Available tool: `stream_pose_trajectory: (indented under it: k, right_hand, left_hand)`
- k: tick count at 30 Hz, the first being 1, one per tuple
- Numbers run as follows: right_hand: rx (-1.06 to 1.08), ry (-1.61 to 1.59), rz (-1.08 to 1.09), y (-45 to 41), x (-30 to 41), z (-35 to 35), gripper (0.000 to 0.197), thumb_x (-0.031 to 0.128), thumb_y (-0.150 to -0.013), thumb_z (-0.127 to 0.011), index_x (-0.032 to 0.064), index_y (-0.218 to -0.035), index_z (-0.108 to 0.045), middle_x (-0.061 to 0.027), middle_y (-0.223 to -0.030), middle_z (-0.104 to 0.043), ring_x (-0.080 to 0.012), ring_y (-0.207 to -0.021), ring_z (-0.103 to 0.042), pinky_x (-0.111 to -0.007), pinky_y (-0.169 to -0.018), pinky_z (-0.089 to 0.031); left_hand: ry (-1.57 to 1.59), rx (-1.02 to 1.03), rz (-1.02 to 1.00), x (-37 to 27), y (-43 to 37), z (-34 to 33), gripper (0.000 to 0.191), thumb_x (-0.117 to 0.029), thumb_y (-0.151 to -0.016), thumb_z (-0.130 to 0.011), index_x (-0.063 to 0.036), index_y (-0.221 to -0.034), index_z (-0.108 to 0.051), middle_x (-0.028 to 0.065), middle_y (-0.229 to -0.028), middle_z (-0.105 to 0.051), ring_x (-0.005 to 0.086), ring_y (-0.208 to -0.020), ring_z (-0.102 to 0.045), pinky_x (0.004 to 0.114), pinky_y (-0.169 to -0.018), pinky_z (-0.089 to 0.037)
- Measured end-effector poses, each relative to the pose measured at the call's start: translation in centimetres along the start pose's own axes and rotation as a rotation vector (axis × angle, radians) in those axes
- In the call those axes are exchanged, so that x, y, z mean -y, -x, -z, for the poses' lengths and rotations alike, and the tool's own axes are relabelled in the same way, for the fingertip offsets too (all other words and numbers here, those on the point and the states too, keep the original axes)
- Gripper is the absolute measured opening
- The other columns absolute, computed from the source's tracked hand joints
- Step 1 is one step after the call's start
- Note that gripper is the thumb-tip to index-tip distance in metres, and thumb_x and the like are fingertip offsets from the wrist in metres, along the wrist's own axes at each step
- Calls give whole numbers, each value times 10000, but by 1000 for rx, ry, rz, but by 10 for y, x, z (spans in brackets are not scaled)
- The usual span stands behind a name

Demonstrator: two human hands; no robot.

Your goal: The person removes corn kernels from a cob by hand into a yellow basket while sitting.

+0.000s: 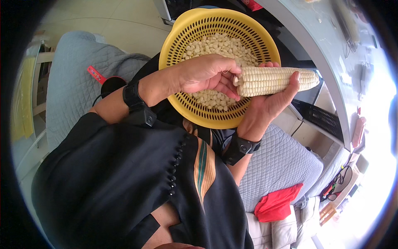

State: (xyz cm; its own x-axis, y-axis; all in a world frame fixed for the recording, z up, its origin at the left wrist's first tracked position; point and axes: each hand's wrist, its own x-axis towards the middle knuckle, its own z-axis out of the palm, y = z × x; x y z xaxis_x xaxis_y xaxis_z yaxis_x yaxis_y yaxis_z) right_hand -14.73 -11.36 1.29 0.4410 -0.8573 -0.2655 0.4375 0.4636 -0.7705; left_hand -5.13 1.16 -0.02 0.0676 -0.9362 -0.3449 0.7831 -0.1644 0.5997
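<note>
An ear of pale corn (pixel 273 81) lies across my right hand (pixel 270 99), whose thumb rests along its near side while fingertips show at its far side. At the ear's left end, my left hand (pixel 217 77) has its thumb on the edge kernels and its fingers curled close below; the exact finger contact is partly hidden. A kernel sticks out at that end. Beneath both hands is a yellow plastic colander (pixel 174 37) with loose pale corn kernels (pixel 214 45) heaped in it. The hands cover part of the heap.
A glass-topped table (pixel 323 34) curves along the right. Grey quilted covers (pixel 77 74) lie at both sides, with a red-handled object (pixel 97 75) on the left and a red cloth (pixel 278 204) on the right. Black device straps circle both wrists.
</note>
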Motion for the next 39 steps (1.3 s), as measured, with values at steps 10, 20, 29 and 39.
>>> stream_pose_trajectory:
  k: [10,20,29,39]
  right_hand:
    - [47,-9,2,-2,-4,6,531,435,-819,-627,-48,-994,-493,-142,-851,-568,-236,-789,-580,-375,-749,-502]
    - [41,-39,-19,0,-1,-3,512,409,-839,-613,-45,-1024,-464,-146,-843,-559,-230,-781,-579,-367,-747,-512]
    - [89,-89,-47,-9,0,5,554,421,-838,-589,-44,-1078,-408,-157,-893,-531,-242,-799,-562,-386,-748,-506]
    - [128,-182,-80,-11,-4,13,528,404,-842,-576,-50,-1063,-420,-156,-901,-529,-240,-803,-559,-397,-749,-502]
  left_hand:
    - [52,33,4,3,0,0,318,-161,-894,-445,81,-1084,-527,173,-1008,-608,255,-850,-637,344,-806,-524]
    - [-46,-82,-43,5,-1,4,335,-103,-912,-417,89,-1170,-511,163,-1048,-621,231,-858,-648,296,-773,-522]
    - [-165,39,-126,1,6,1,350,-165,-942,-451,90,-1173,-514,152,-1074,-616,210,-898,-643,291,-805,-515]
    - [56,134,-10,2,-2,7,321,-190,-896,-511,105,-1017,-549,176,-973,-622,206,-844,-629,325,-786,-517]
